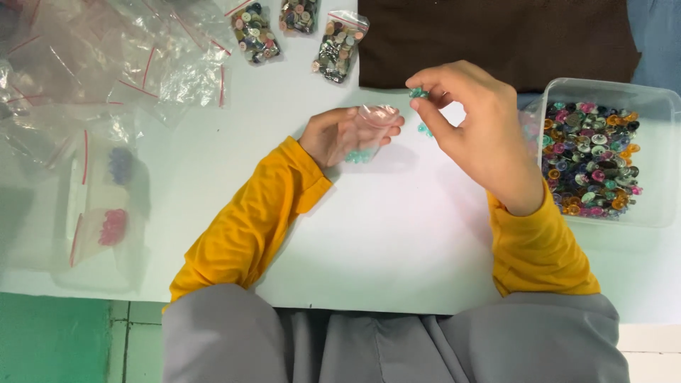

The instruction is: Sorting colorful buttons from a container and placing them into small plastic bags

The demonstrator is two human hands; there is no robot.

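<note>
Nearest the body, grey-clad knees and two yellow sleeves reach onto the white table [397, 241]. Left hand [337, 135] is closed around a small clear bag [370, 131] with teal buttons inside, mouth held open; right hand [472, 124], just beside it and slightly higher, pinches a few teal buttons [418, 92] between thumb and fingertips. To the right stands a clear tub [660, 177] of mixed coloured buttons; at the far edge lie three filled bags [298, 28], a heap of empty bags [106, 57] and a brown cloth [496, 35].
</note>
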